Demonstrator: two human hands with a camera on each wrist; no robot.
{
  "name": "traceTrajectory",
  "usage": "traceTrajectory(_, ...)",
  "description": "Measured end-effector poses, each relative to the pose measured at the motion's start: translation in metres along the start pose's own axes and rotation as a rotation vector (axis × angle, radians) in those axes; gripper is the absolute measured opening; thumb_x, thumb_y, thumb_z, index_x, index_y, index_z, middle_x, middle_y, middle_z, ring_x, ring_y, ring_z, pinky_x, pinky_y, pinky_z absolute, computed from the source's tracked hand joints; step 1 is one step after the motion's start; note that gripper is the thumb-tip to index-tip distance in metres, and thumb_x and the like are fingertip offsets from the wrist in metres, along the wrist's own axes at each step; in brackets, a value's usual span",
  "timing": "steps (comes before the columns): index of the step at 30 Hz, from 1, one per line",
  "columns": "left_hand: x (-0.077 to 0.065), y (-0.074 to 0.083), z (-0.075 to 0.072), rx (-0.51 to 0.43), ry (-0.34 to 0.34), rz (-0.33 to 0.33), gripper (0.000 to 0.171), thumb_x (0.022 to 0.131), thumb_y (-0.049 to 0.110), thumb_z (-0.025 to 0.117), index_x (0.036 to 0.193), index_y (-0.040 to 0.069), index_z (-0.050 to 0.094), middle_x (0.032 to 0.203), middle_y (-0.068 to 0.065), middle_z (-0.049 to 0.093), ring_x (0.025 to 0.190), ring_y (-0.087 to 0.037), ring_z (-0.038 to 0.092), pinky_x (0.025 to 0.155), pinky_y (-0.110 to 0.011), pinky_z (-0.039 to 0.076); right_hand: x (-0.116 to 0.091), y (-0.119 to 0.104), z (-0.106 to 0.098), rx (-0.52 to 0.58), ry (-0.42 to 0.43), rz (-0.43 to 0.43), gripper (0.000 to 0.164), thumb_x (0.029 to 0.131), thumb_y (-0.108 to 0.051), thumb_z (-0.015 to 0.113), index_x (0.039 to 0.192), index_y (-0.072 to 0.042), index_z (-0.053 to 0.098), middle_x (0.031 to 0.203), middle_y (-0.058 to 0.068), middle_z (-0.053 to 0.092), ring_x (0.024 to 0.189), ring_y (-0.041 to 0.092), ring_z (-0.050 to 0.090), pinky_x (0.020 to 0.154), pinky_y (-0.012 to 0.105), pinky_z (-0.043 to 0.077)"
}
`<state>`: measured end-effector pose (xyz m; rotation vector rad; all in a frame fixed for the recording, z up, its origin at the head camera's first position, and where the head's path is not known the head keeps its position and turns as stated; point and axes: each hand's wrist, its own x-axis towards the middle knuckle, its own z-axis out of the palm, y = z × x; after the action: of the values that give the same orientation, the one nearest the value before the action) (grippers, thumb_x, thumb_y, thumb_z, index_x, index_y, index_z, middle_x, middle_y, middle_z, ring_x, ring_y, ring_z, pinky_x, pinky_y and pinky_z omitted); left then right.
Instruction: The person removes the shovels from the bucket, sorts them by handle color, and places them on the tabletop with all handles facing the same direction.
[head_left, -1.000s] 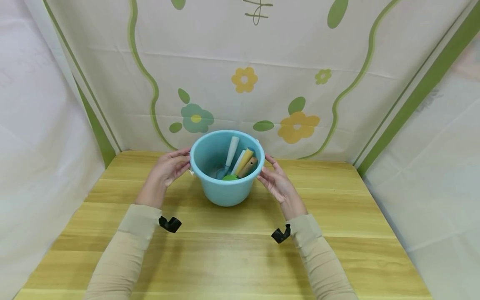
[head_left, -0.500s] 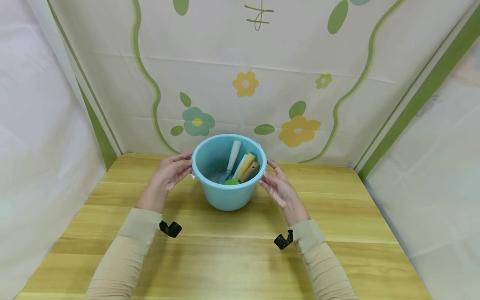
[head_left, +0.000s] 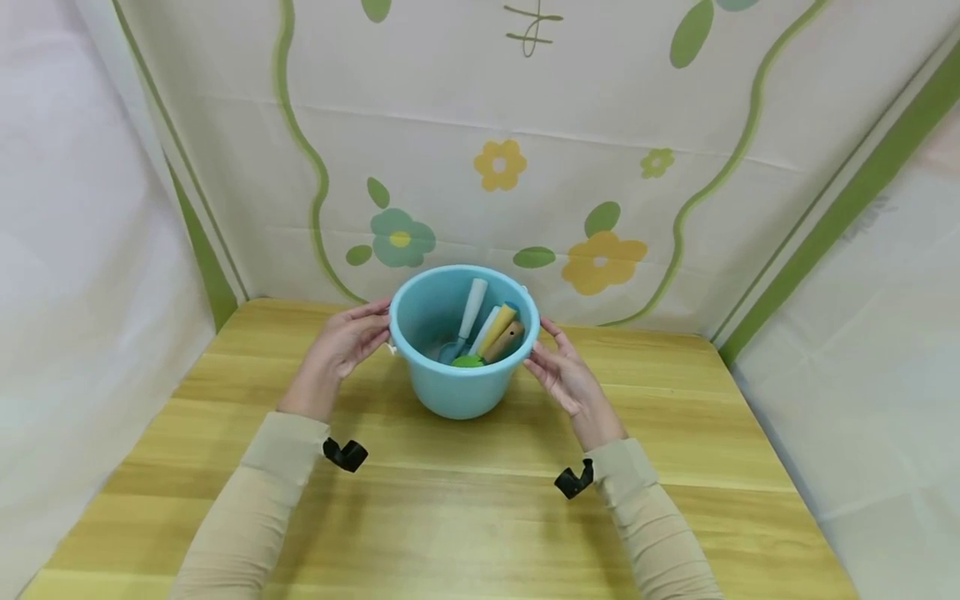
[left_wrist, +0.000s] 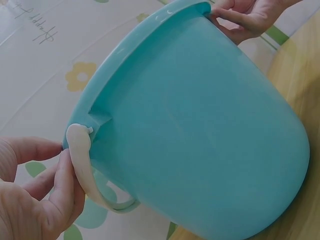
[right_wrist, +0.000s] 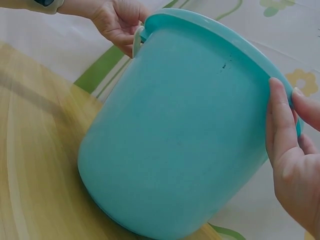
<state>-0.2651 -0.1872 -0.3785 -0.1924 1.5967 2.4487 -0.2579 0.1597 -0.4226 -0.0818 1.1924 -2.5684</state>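
A light blue bucket (head_left: 457,392) stands upright at the back middle of the table. My left hand (head_left: 347,340) pinches its rim on the left, by the white carrying handle (left_wrist: 81,155) that hangs down in the left wrist view. On the opposite side my right hand (head_left: 567,382) holds the rim between thumb and fingers, as the right wrist view shows. Inside lie several utensils, among them one with a pale handle (head_left: 472,307), a yellow handle (head_left: 497,327), a brown handle with a hole (head_left: 503,342) and a green part (head_left: 468,361). Their lower ends are partly hidden by the bucket wall.
The wood-grain table (head_left: 450,517) reaches toward me in front of the bucket. Close behind it hangs a white curtain (head_left: 420,150) printed with flowers and leaves. More white cloth (head_left: 75,250) encloses the left and right sides.
The head view has shifted slightly. Both hands keep the same hold on the rim, and the bucket stays in about the same place on the table.
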Motion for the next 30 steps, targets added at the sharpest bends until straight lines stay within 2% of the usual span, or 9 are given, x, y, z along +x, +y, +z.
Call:
traceTrajectory(4, 0.002, 0.002, 0.004, 0.015, -0.008, 0.002, 0.053, 0.1, -0.003, 0.062, 0.15, -0.004, 0.045, 0.104, 0.003, 0.074, 0.088, -0.009, 0.073, 0.083, -0.021, 0.056, -0.002, -0.003, 0.0, 0.005, 0.006, -0.007, 0.043, 0.107, 0.004, 0.041, 0.144, -0.018, 0.04, 0.102, 0.009, 0.067, 0.087, 0.015, 0.071, 0.078, 0.023, 0.058)
traceTrajectory(12, 0.002, 0.004, 0.007, 0.026, -0.007, 0.005, 0.044, 0.099, -0.004, 0.063, 0.143, -0.002, 0.056, 0.102, 0.0, 0.075, 0.085, -0.01, 0.073, 0.081, -0.022, 0.057, -0.006, -0.009, 0.0, -0.029, 0.004, 0.003, 0.046, 0.107, 0.005, 0.043, 0.148, -0.015, 0.036, 0.103, 0.01, 0.068, 0.088, 0.017, 0.071, 0.081, 0.025, 0.058)
traceTrajectory(17, 0.0, 0.005, 0.005, 0.063, -0.014, 0.008, 0.05, 0.1, -0.004, 0.062, 0.148, -0.005, 0.049, 0.102, 0.0, 0.075, 0.086, -0.009, 0.073, 0.081, -0.021, 0.057, -0.006, -0.014, 0.0, -0.129, -0.021, 0.018, 0.051, 0.107, 0.006, 0.043, 0.152, -0.012, 0.031, 0.108, 0.01, 0.066, 0.092, 0.017, 0.071, 0.085, 0.027, 0.058)
traceTrajectory(21, -0.002, 0.007, 0.004, 0.091, -0.033, 0.008, 0.054, 0.101, -0.004, 0.059, 0.152, -0.007, 0.041, 0.103, -0.001, 0.073, 0.087, -0.009, 0.072, 0.082, -0.021, 0.056, -0.006, -0.02, -0.001, -0.222, -0.04, 0.031, 0.056, 0.106, 0.006, 0.045, 0.157, -0.007, 0.026, 0.106, 0.008, 0.069, 0.092, 0.017, 0.071, 0.086, 0.028, 0.058)
traceTrajectory(30, -0.005, 0.01, 0.003, 0.154, -0.055, 0.016, 0.057, 0.101, -0.005, 0.058, 0.153, -0.01, 0.037, 0.1, 0.002, 0.071, 0.084, -0.006, 0.071, 0.082, -0.02, 0.056, -0.006, -0.031, -0.004, -0.32, -0.096, 0.064, 0.055, 0.106, 0.005, 0.044, 0.157, -0.002, 0.025, 0.1, 0.005, 0.071, 0.095, 0.017, 0.07, 0.087, 0.027, 0.056)
